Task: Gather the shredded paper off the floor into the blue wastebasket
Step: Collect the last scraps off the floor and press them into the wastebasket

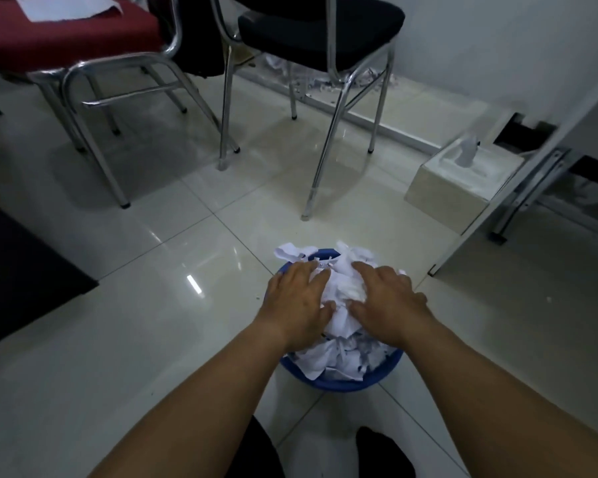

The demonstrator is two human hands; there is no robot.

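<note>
The blue wastebasket (339,383) stands on the pale tiled floor just in front of me, heaped over its rim with white shredded paper (339,291). My left hand (296,303) lies flat on the left side of the heap, fingers spread. My right hand (387,301) rests palm down on the right side, fingers apart. Both hands press on the paper; neither is curled around a piece. More shredded paper (320,82) lies along the wall base behind the black chair.
A red chair (66,36) with a white sheet on its seat stands far left, a black chair (320,29) far centre, both on chrome legs. A white tissue box (463,181) sits on the floor at right beside a metal table leg (518,198). A dark mat (18,270) lies left.
</note>
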